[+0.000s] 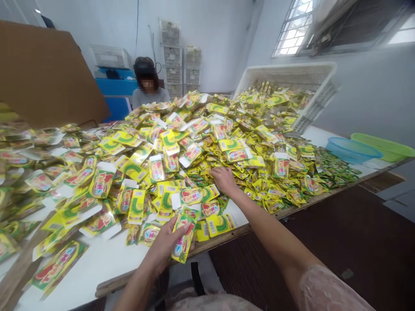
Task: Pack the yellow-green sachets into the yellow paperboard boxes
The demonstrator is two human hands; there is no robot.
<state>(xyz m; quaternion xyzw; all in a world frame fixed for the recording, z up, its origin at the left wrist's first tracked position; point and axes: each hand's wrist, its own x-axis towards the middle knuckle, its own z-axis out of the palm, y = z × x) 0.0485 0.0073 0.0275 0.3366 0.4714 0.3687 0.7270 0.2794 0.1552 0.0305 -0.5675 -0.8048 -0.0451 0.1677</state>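
Head view: the left hand (162,246) grips one packet (183,242) between thumb and fingers, just above the near edge of the bench (97,263); the right hand (223,179) lies palm-down on the heap (194,138), fingers loosely spread, nothing pinched; judged step: picking single packets from the pile; a further pick calls for separating one packet from its overlapping neighbours. The held packet is flat, glossy, yellow-green with red print; it stands nearly upright, beside the heap's near fringe.

Daylight from the barred window (293,28) at upper right brightens our room evenly; shadows fall soft; wide-angle distortion bends the edges; packets (39,181) at our left smear with blur.
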